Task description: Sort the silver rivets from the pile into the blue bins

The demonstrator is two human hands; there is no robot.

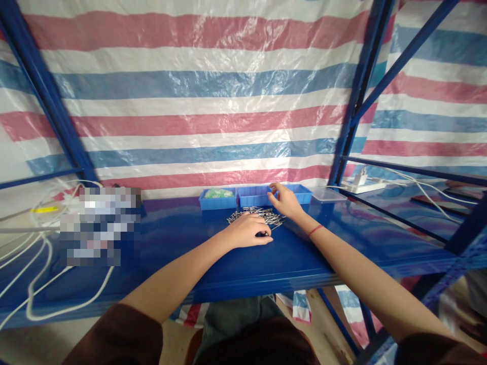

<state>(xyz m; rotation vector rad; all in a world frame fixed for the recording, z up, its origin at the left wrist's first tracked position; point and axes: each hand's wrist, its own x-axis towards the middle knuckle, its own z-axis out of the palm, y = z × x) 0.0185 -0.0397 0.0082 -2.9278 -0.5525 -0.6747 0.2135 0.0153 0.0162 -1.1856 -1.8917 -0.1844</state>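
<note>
A heap of slim, shiny metal pieces (272, 218) lies on the blue tabletop; they are too small to name exactly. My left hand (249, 230) rests on the table at the heap's near edge, fingers curved and a gap between thumb and fingers, with nothing visible in it. Above the heap's right side is my right hand (286, 200), its fingers apart and no object showing in them. Behind it stand a blue compartment bin (251, 196) and another blue bin (300, 193), both partly hidden by that hand. A third blue bin (217, 204) holds pale green material (218, 193).
A clear plastic lid or tray (329, 194) lies right of the bins. White cables (49, 274) and a blurred-out patch (101, 225) take up the table's left. A white power strip (363, 186) sits at the right, beyond a blue metal post (346, 132). Striped sheeting hangs behind.
</note>
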